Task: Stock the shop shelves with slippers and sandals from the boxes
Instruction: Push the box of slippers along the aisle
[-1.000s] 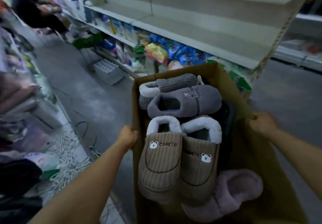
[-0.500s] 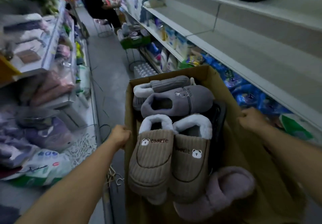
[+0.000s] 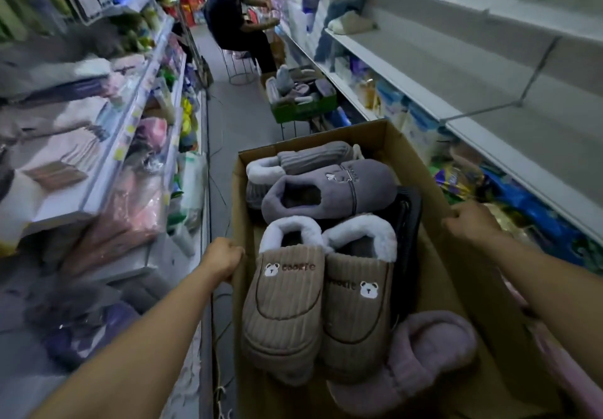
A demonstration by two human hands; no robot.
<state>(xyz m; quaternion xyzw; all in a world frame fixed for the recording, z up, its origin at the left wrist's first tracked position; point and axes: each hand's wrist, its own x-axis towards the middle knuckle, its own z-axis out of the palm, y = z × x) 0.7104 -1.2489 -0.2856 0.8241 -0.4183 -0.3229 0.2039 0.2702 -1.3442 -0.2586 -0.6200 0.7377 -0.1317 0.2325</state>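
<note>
Left hand: my left hand [image 3: 223, 259] is curling round the left wall of the cardboard box [image 3: 456, 288], gripping its top edge.
Right hand: my right hand [image 3: 470, 224] is gripping the box's right flap, fingers folded over the edge.
Box: it is sitting between my 2 arms in the aisle, open at the top.
Brown slippers [image 3: 316, 301]: 2 ribbed ones with white fleece cuffs and bear badges are lying side by side on top, toes toward me.
Grey slippers [image 3: 326, 187]: 2 are lying crosswise at the far end of the box, just behind the brown ones.
Mauve slipper [image 3: 421, 360]: 1 fluffy slipper is lying at the near right corner, touching the right brown one.
Shelves [image 3: 473, 69]: the white ones on my right are mostly bare, with 1 pale slipper [image 3: 350, 24] on a far shelf.
Far aisle: a seated person [image 3: 235, 24] is working beside a green crate [image 3: 303, 105] holding more slippers.
</note>
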